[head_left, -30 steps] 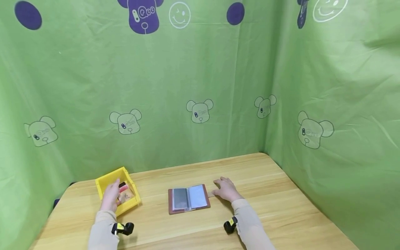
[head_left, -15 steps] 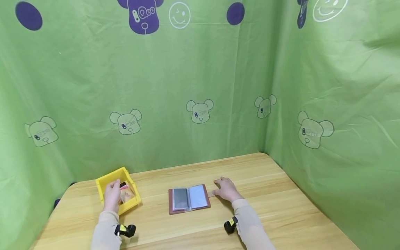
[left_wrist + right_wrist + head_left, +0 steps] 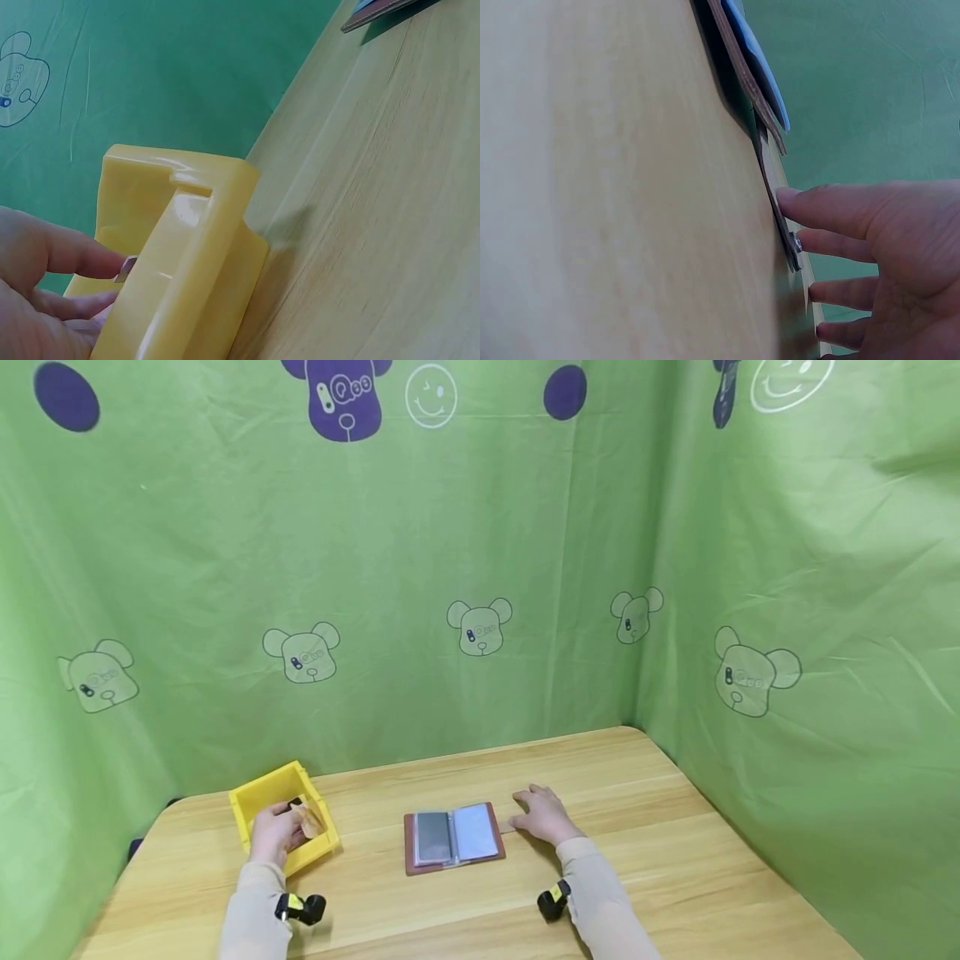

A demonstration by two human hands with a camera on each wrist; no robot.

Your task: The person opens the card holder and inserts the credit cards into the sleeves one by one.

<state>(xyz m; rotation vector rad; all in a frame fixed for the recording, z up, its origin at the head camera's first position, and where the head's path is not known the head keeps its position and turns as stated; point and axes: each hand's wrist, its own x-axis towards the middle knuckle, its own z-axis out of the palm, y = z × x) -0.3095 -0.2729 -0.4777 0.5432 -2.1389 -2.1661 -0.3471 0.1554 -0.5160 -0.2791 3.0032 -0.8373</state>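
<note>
My left hand (image 3: pixel 270 835) reaches into a yellow plastic bin (image 3: pixel 262 790) at the left of the table, pinching a tan card (image 3: pixel 307 821) that tilts up inside. In the left wrist view, a small shiny edge of the card (image 3: pixel 126 268) shows at the fingertips, the rest hidden by the bin wall (image 3: pixel 202 255). Open at the table's middle lies a reddish-brown card holder (image 3: pixel 408 852) with clear sleeves. My right hand (image 3: pixel 546 817) rests beside it, fingers spread and relaxed. In the right wrist view, the thumb touches the holder's strap (image 3: pixel 771 184), which ends in a snap.
Other cards, one with a black part (image 3: pixel 296 802), lie in the bin. The wooden table (image 3: pixel 390 918) runs back to a green curtain (image 3: pixel 420 710) printed with bear heads, which also hangs at both sides. Black cameras (image 3: pixel 552 902) are strapped to both wrists.
The left fingertips have dropped lower in the bin, and the tan card now tilts up beside them. The right hand and the card holder have stayed in place.
</note>
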